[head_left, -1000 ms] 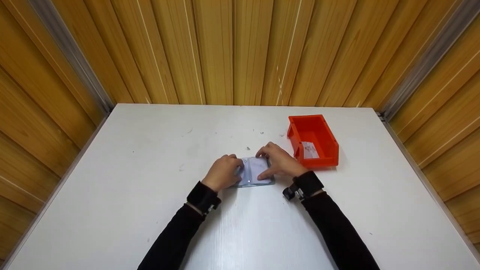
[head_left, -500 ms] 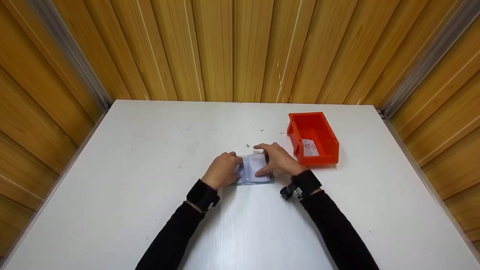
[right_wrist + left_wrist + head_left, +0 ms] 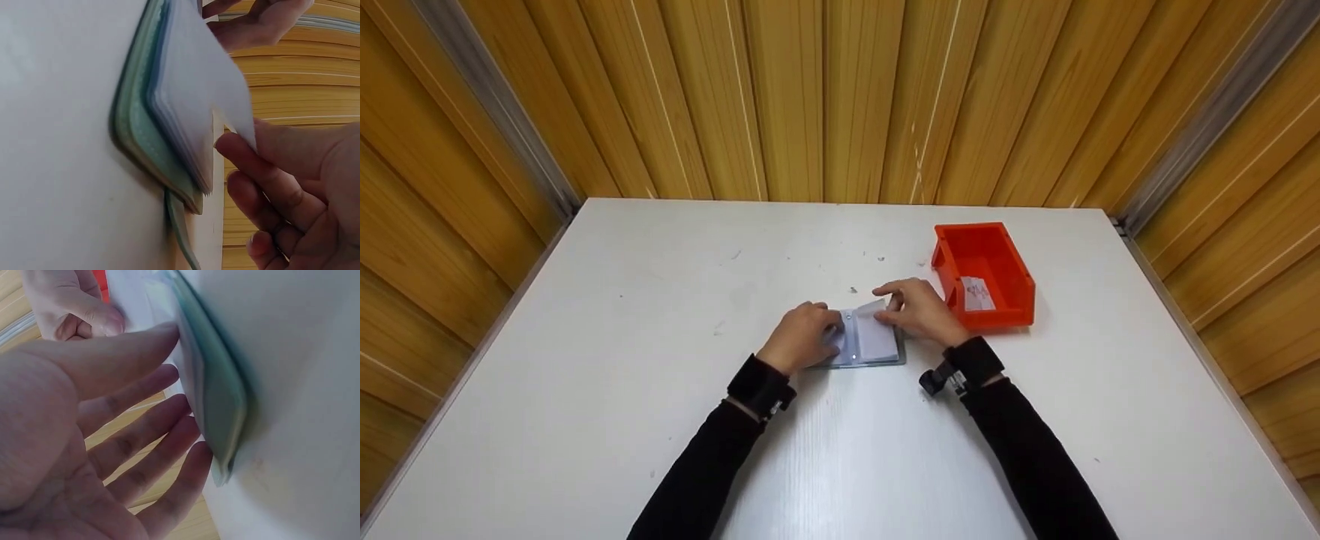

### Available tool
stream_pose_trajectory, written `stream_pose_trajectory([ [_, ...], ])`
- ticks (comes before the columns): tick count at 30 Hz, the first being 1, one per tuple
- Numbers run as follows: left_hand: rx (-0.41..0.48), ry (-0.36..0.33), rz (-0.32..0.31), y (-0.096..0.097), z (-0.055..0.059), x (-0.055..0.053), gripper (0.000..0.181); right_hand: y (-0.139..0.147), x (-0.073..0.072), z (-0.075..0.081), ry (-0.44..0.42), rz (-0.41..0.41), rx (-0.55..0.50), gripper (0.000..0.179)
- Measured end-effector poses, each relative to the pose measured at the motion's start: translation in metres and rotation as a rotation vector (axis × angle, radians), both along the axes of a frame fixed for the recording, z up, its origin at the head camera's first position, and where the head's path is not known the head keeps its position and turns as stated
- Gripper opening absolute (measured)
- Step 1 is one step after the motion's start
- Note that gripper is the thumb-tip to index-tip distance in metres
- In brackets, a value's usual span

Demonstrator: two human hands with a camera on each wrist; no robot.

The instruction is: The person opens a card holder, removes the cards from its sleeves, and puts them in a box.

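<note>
A small green-covered card holder (image 3: pixel 160 152) lies open flat on the white table, with a stack of thin pale plastic pages inside. Fingertips and thumb of my left hand (image 3: pixel 799 336) rest on its left half, holding that side down; the left wrist view has these fingers spread, nearly straight, against the pages beside the green cover (image 3: pixel 222 405). Between thumb and index finger, my right hand (image 3: pixel 922 309) pinches the upper outer corner of a page (image 3: pixel 225 79), which lifts away from the right-hand stack. A narrow green strap (image 3: pixel 179 225) sticks out from the cover.
An orange-red plastic bin (image 3: pixel 1011 319) stands just beyond the right hand, with a white printed paper (image 3: pixel 977 294) inside it. Wood-patterned walls (image 3: pixel 787 105) enclose the back and sides of the white table (image 3: pixel 585 375).
My right thumb and fingers have come together at the right page's upper corner, and that page has risen from the stack. My left hand has stayed on the left half.
</note>
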State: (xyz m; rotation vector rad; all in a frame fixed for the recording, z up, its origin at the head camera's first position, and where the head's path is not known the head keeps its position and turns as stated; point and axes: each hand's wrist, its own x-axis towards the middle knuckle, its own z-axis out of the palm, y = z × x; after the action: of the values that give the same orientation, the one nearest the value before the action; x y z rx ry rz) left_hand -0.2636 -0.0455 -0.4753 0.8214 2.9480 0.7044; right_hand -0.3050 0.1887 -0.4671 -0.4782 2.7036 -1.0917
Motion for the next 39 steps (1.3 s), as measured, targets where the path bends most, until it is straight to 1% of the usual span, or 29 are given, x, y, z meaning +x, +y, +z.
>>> stream_pose_trajectory([
  [3, 0.03, -0.014, -0.008, -0.002, 0.0, -0.003, 0.027, 0.0, 0.001, 0.002, -0.04, 0.032, -0.031, 0.054],
  [5, 0.089, -0.011, 0.007, -0.005, -0.001, -0.006, 0.023, -0.002, 0.004, 0.003, -0.075, 0.083, -0.068, 0.061],
  [7, 0.169, 0.02, 0.061, -0.009, 0.0, -0.009, 0.017, -0.005, 0.008, 0.003, -0.114, 0.161, -0.114, 0.067],
  [9, 0.269, 0.077, 0.134, -0.013, 0.002, -0.012, 0.013, -0.01, 0.013, 0.002, -0.162, 0.248, -0.161, 0.069],
  [11, 0.346, 0.143, 0.191, -0.016, 0.005, -0.014, 0.012, -0.014, 0.017, 0.0, -0.197, 0.329, -0.179, 0.07],
  [12, 0.373, 0.159, 0.203, -0.017, 0.006, -0.015, 0.012, -0.017, 0.018, -0.001, -0.211, 0.361, -0.179, 0.069],
  [14, 0.393, 0.165, 0.192, -0.017, 0.008, -0.015, 0.01, -0.02, 0.02, -0.002, -0.214, 0.41, -0.16, 0.067],
  [15, 0.386, 0.15, 0.177, -0.016, 0.009, -0.014, 0.009, -0.021, 0.02, -0.002, -0.203, 0.425, -0.144, 0.066],
  [17, 0.333, 0.109, 0.133, -0.015, 0.008, -0.012, 0.007, -0.021, 0.02, -0.002, -0.171, 0.431, -0.108, 0.062],
  [19, 0.257, 0.055, 0.067, -0.014, 0.007, -0.01, 0.009, -0.017, 0.018, -0.001, -0.113, 0.411, -0.051, 0.06],
  [20, 0.214, 0.024, 0.024, -0.013, 0.006, -0.01, 0.012, -0.015, 0.017, 0.0, -0.087, 0.394, -0.017, 0.061],
  [22, 0.139, -0.036, -0.073, -0.012, 0.004, -0.009, 0.018, -0.009, 0.016, 0.003, -0.034, 0.361, 0.076, 0.066],
  [24, 0.092, -0.081, -0.166, -0.012, 0.002, -0.009, 0.026, -0.003, 0.015, 0.005, 0.004, 0.336, 0.181, 0.074],
  [26, 0.059, -0.108, -0.226, -0.012, 0.002, -0.009, 0.033, 0.001, 0.015, 0.007, 0.018, 0.324, 0.26, 0.082],
  [27, 0.05, -0.108, -0.24, -0.012, 0.002, -0.009, 0.035, 0.002, 0.015, 0.008, 0.017, 0.317, 0.287, 0.085],
  [30, 0.04, -0.102, -0.245, -0.011, 0.004, -0.009, 0.035, 0.005, 0.015, 0.009, 0.009, 0.294, 0.318, 0.089],
  [32, 0.075, -0.142, -0.243, -0.008, 0.005, -0.007, 0.032, 0.005, 0.014, 0.01, 0.009, 0.284, 0.32, 0.089],
  [34, 0.146, -0.203, -0.236, -0.003, 0.006, -0.004, 0.029, 0.005, 0.013, 0.01, 0.021, 0.285, 0.324, 0.089],
  [36, 0.231, -0.27, -0.198, 0.003, 0.005, -0.002, 0.031, 0.005, 0.011, 0.01, 0.035, 0.293, 0.326, 0.089],
  [38, 0.302, -0.324, -0.133, 0.01, 0.003, 0.001, 0.037, 0.006, 0.011, 0.009, 0.037, 0.297, 0.32, 0.089],
  [39, 0.346, -0.36, -0.091, 0.012, 0.002, 0.002, 0.041, 0.006, 0.011, 0.009, 0.037, 0.295, 0.321, 0.088],
])
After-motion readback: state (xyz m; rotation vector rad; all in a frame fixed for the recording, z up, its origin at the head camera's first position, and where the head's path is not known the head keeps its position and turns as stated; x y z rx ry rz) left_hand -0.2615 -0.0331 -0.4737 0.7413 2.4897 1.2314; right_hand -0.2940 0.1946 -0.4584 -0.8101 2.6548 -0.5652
